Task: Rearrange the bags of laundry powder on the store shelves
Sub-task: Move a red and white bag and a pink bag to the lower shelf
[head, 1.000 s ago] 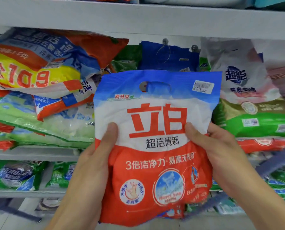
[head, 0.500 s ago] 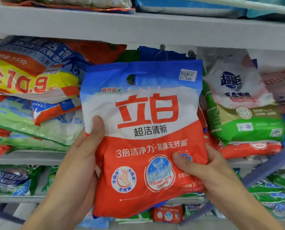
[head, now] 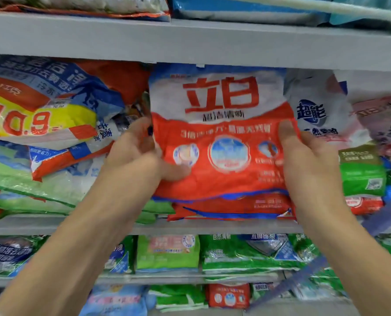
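Observation:
A red, white and blue bag of laundry powder (head: 219,133) stands upright in the middle shelf, its top tucked under the shelf above, resting on other red bags (head: 231,208). My left hand (head: 142,153) grips its left edge, thumb on the front of the bag. My right hand (head: 308,160) grips its right edge with the thumb on the front. The bag's upper blue strip is hidden by the shelf board.
A slumped pile of large bags (head: 41,124) with a yellow 10.9 price panel lies to the left. White and green bags (head: 326,124) crowd the right. The grey shelf edge (head: 190,226) runs below; green bags (head: 235,252) fill the lower shelf.
Both hands lifted the bag up and pushed it forward into the middle shelf. My right hand shifted from the lower front to the bag's right edge.

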The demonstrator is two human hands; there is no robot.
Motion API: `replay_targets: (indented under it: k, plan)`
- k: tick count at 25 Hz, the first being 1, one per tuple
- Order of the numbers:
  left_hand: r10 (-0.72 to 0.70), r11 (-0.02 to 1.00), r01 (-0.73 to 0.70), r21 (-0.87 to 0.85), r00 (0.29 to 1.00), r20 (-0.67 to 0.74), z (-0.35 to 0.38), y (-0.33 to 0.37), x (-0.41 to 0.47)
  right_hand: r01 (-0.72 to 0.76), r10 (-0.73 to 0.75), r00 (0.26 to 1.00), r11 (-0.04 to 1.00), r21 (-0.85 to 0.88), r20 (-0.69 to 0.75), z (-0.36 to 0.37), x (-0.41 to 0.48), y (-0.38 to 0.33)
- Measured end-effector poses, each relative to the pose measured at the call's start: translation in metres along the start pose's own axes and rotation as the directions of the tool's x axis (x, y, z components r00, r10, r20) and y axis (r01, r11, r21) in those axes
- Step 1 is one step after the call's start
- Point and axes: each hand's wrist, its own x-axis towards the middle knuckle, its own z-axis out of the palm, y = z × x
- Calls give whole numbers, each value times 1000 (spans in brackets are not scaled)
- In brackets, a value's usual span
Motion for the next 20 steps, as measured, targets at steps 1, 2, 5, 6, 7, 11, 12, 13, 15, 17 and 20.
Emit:
replay_targets:
  k: [1,2,5,6,7,11,12,13,15,17,20]
  plan:
    - [14,1000,-12,27,998,-56,6,0,13,14,-13,1000,992,-125,16,2,13,-3]
    - [28,997,-22,73,996,-90,11,-2,22,11,4,998,976,-218,68,3,23,-3]
    - [91,958,-42,282,982,-166,16,-9,31,-31,110,968,945,-327,226,-6,38,1]
    - [122,923,-45,382,976,-180,14,-11,27,-45,128,961,947,-317,244,-12,37,2]
    - [144,881,-35,473,970,-196,12,-13,20,-40,121,964,946,-322,236,-16,33,3]
    - [219,798,-32,602,946,-240,9,-18,13,136,-115,991,875,-465,74,-25,28,11]
    - [237,781,-43,623,943,-233,10,-18,16,158,-153,987,886,-437,48,-22,29,12]
    - [264,758,-64,649,940,-215,12,-18,19,147,-144,989,926,-348,34,-18,31,12]
    - [309,674,-78,734,933,-185,17,-14,23,78,-65,995,975,-209,72,-12,38,10]
    - [382,520,-62,852,909,-167,22,-4,21,146,-87,984,895,-421,156,-12,46,8]
    - [514,390,-205,898,857,-27,32,10,37,297,-255,947,474,-829,194,-7,49,-10]
